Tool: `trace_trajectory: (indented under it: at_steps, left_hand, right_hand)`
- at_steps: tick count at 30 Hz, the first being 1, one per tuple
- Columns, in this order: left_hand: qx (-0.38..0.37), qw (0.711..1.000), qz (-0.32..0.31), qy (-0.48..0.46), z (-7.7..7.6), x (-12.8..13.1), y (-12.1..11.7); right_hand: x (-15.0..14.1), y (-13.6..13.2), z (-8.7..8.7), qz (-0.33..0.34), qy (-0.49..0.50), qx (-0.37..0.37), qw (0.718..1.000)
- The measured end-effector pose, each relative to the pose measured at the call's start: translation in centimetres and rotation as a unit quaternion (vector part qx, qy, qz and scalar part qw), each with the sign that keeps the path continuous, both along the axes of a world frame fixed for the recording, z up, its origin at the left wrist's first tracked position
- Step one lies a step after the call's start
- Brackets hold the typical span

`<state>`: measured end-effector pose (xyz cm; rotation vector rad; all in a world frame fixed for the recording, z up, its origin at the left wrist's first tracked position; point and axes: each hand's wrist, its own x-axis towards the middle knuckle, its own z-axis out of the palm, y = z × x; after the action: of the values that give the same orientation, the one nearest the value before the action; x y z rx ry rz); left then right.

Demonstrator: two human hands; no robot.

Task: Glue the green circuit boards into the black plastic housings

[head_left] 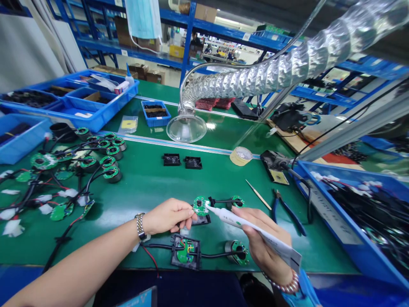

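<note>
Between thumb and fingers, my left hand [174, 215] pinches the edge of a small green circuit board [200, 205]. A white glue tube [252, 230] lies in my right hand [271, 245], and its thin nozzle points at the board's right side; I cannot tell whether the tip touches. Partly hidden below the board is a black plastic case [203, 220]. Nearer me, an open black case [185, 252] holds another green board, with cables leaving both sides. One cable ends at a round motor part [237, 251]. A smaller round board [235, 201] sits behind the tube.
Wired boards and motor parts [110, 162] crowd the left. Two black covers [182, 161] lie ahead, below a fume funnel [187, 128]. On the right are a tape roll [240, 156], wooden stick [258, 195], pliers [289, 212] and a blue bin of cables [338, 238].
</note>
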<state>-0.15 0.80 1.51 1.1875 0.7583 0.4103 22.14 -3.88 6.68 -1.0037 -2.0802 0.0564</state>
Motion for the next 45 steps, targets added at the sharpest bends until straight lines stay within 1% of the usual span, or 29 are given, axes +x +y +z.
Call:
trace_trajectory:
  at_steps: [5, 13, 19, 25, 29, 35, 39, 41, 43, 45]
  left_hand:
    - [-0.015, 1.000, 0.004, -0.004, 0.1, 0.0, 0.0]
    - [-0.024, 1.000, -0.001, -0.012, -0.2, -0.1, -0.1]
    - [-0.030, 0.999, 0.003, -0.023, -0.2, 0.0, -0.1]
    - [-0.033, 0.999, 0.005, -0.028, 0.0, 0.0, -0.2]
    - [-0.029, 0.999, -0.001, -0.026, -0.1, 0.0, -0.2]
    - [-0.028, 0.999, -0.004, -0.029, -0.1, 0.0, -0.3]
    - [-0.035, 0.999, -0.004, -0.032, -0.3, 0.0, -0.2]
    - [-0.038, 0.999, -0.006, -0.030, -0.4, 0.0, -0.2]
    - [-0.041, 0.999, -0.008, -0.030, -0.4, 0.0, -0.2]
    - [-0.045, 0.998, -0.009, -0.035, -0.4, 0.0, -0.2]
  right_hand:
    - [0.2, -0.3, -0.1, -0.001, -0.003, 0.005, 1.000]
    - [0.2, -0.9, 0.3, 0.002, -0.029, -0.007, 1.000]
    - [0.4, -1.0, 0.4, 0.015, -0.032, 0.003, 0.999]
    - [-0.6, -0.9, 0.9, 0.042, -0.023, 0.001, 0.999]
    - [-1.4, -0.5, 0.9, 0.051, -0.022, 0.005, 0.998]
    - [-1.5, -0.3, 0.6, 0.055, -0.038, 0.012, 0.998]
    - [-1.5, -0.4, 0.8, 0.060, -0.047, 0.016, 0.997]
    - [-1.5, -0.5, 1.1, 0.068, -0.047, 0.004, 0.997]
    - [-1.4, -0.6, 1.3, 0.071, -0.031, -0.031, 0.997]
    - [-1.2, -0.3, 1.1, 0.044, 0.032, -0.085, 0.995]
